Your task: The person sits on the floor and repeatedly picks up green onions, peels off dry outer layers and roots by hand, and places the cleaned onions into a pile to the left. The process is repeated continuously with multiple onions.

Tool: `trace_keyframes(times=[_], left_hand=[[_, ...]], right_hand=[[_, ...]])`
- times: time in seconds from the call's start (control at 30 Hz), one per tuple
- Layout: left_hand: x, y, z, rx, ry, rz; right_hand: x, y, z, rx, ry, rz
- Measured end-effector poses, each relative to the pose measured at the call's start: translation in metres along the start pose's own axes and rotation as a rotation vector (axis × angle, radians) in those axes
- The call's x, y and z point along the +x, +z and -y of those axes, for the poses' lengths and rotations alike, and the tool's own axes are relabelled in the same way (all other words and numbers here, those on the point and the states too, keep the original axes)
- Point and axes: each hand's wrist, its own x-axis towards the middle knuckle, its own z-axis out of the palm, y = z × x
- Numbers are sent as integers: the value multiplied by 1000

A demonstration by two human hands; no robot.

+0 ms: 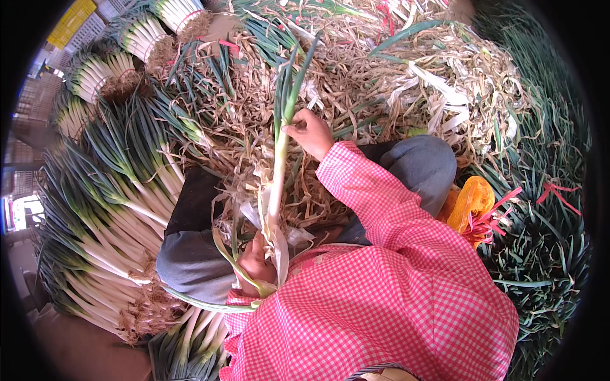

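A long green onion (279,176) stands nearly upright in front of me, its dark green leaves pointing away. My right hand (313,133) pinches it between thumb and fingers where the pale stem turns green. Close to my lap, my left hand (257,264) grips the lower end, and the root is hidden. Strips of peeled outer leaf (281,250) hang loose around the stem's base. One limp green leaf (209,305) trails from beside the left wrist across my knee.
Dry peelings (343,95) cover the ground ahead. A pile of green onions with white stems (109,238) lies at left, with tied bundles (143,38) behind it. Leafy green onions (538,266) fill the right side. Orange netting (472,200) and pink ties (486,224) lie beside my right knee.
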Motion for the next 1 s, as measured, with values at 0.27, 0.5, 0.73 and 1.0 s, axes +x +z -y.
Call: trace_keyframes(times=[0.27, 0.5, 0.73, 1.0], left_hand=[[3, -10, -8, 303, 60, 56], [9, -9, -4, 316, 25, 61], [6, -12, -3, 398, 107, 101], [6, -8, 1, 417, 115, 61]], right_hand=[[0, -7, 1, -39, 280, 202], [-74, -1, 31, -298, -126, 670], [19, -13, -30, -609, 53, 99], [-37, -9, -1, -142, 297, 497]])
